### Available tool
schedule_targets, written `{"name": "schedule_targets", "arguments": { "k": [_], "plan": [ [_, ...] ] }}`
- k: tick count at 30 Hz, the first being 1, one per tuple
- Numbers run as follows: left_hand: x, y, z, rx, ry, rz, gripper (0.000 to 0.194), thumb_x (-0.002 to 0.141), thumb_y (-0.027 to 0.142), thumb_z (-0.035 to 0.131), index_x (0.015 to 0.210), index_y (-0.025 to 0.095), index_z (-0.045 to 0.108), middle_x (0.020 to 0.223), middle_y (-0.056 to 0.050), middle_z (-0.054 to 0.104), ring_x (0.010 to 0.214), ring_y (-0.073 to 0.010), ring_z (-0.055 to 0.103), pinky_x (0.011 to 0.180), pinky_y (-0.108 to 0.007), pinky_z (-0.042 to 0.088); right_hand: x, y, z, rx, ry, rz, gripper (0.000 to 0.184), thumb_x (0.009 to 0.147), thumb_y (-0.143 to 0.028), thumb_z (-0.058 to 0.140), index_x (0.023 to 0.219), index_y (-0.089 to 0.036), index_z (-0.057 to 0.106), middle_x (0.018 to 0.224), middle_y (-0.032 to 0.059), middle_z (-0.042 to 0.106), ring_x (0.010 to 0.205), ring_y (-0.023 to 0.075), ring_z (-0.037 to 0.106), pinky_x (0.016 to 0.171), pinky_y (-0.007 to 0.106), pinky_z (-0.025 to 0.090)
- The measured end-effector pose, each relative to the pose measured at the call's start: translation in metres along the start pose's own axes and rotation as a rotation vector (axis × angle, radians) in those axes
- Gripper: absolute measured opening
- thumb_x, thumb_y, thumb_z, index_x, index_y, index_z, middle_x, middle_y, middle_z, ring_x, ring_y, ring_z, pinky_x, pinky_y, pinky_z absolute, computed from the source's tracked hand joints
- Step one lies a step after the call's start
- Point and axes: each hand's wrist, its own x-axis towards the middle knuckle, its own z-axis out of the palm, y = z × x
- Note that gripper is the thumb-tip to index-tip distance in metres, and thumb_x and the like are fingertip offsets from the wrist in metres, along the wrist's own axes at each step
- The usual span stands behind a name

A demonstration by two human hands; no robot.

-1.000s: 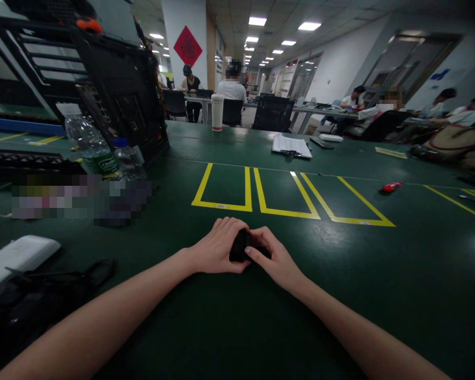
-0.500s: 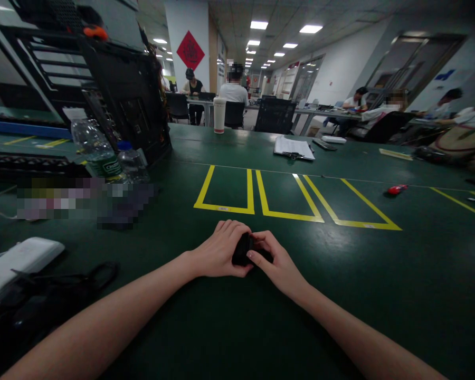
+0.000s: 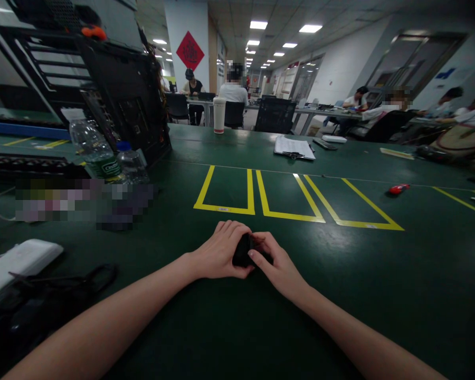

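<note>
A small black object (image 3: 243, 251) with a rounded, dark surface sits between my hands, just above or on the green table; its exact kind is hidden by the fingers. My left hand (image 3: 221, 252) wraps round its left side, with the fingers over the top and the thumb beneath. From the right, my right hand (image 3: 279, 261) closes on it, thumb against the near side and fingers bent behind. Beyond the hands, yellow tape outlines (image 3: 231, 210) mark the table (image 3: 237, 327).
At left are a white power strip (image 3: 27, 258), black cables (image 3: 103, 277), plastic bottles (image 3: 93, 145) and an open computer case (image 3: 134, 111). Farther back stand a white cup (image 3: 219, 115), a clipboard (image 3: 294, 148) and a red tool (image 3: 399, 189). Several people sit at distant desks.
Both hands keep the same hold on the black object, with hardly any movement. The view has shifted very slightly.
</note>
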Motion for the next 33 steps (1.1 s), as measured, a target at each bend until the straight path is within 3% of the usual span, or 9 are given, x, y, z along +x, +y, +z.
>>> {"name": "schedule_targets", "arguments": {
  "k": [6, 10, 15, 19, 25, 28, 33],
  "plan": [
    [-0.0002, -0.001, 0.001, 0.0, 0.003, -0.005, 0.053, 0.067, 0.036, 0.064, 0.11, 0.018, 0.037, 0.108, -0.008, 0.048, 0.094, -0.0234, 0.045, 0.084, -0.036, 0.035, -0.0028, 0.0016, -0.0019, -0.101, 0.029, -0.118, 0.021, 0.08, -0.02, 0.056, 0.099, -0.024, 0.049, 0.102, 0.0032, 0.05, 0.095, 0.0197, 0.051, 0.085, 0.037, 0.044],
    [0.0003, -0.0009, 0.0, 0.004, 0.004, 0.005, 0.052, 0.069, 0.037, 0.063, 0.11, 0.018, 0.037, 0.107, -0.008, 0.047, 0.094, -0.0227, 0.045, 0.083, -0.035, 0.035, -0.001, 0.0043, -0.0015, -0.095, 0.051, -0.097, 0.015, 0.083, -0.02, 0.052, 0.097, -0.024, 0.05, 0.1, 0.003, 0.05, 0.094, 0.0188, 0.052, 0.084, 0.036, 0.045],
    [0.0016, -0.0009, -0.0006, 0.003, -0.008, -0.005, 0.051, 0.069, 0.036, 0.063, 0.11, 0.018, 0.038, 0.106, -0.007, 0.047, 0.092, -0.0221, 0.045, 0.082, -0.035, 0.035, 0.0008, 0.0019, -0.0015, -0.062, 0.033, -0.046, 0.024, 0.083, -0.019, 0.052, 0.106, -0.023, 0.046, 0.102, 0.0036, 0.052, 0.095, 0.0183, 0.052, 0.085, 0.036, 0.044],
    [0.0021, -0.0008, -0.0005, -0.009, -0.01, -0.007, 0.051, 0.069, 0.035, 0.064, 0.109, 0.018, 0.037, 0.104, -0.007, 0.047, 0.091, -0.0212, 0.045, 0.082, -0.034, 0.036, -0.0002, 0.0008, -0.0032, -0.104, 0.012, -0.081, 0.021, 0.082, -0.018, 0.053, 0.102, -0.022, 0.049, 0.098, 0.0033, 0.052, 0.092, 0.0186, 0.052, 0.083, 0.036, 0.045],
    [0.0025, -0.0007, -0.0006, -0.01, -0.002, -0.003, 0.052, 0.068, 0.037, 0.065, 0.108, 0.017, 0.038, 0.103, -0.007, 0.048, 0.089, -0.0214, 0.045, 0.081, -0.034, 0.035, 0.0013, 0.0071, -0.0025, -0.124, 0.098, -0.155, 0.01, 0.083, -0.019, 0.051, 0.092, -0.022, 0.055, 0.1, 0.0034, 0.052, 0.096, 0.0193, 0.052, 0.086, 0.037, 0.043],
    [0.0029, -0.0015, -0.0002, -0.014, 0.005, -0.001, 0.052, 0.068, 0.037, 0.065, 0.108, 0.017, 0.038, 0.103, -0.007, 0.048, 0.09, -0.0217, 0.046, 0.081, -0.035, 0.035, 0.0024, 0.0075, -0.0013, -0.079, 0.111, -0.093, 0.016, 0.082, -0.021, 0.054, 0.098, -0.023, 0.052, 0.1, 0.0038, 0.054, 0.097, 0.0199, 0.054, 0.087, 0.039, 0.044],
    [0.0036, -0.0017, -0.0007, -0.034, -0.004, -0.009, 0.052, 0.069, 0.038, 0.064, 0.109, 0.018, 0.038, 0.103, -0.006, 0.048, 0.09, -0.021, 0.046, 0.081, -0.035, 0.036, 0.002, 0.0025, -0.0008, 0.0, 0.024, -0.009, 0.025, 0.085, -0.021, 0.05, 0.109, -0.023, 0.047, 0.104, 0.0042, 0.056, 0.098, 0.0184, 0.055, 0.087, 0.038, 0.046]
  ]
}}
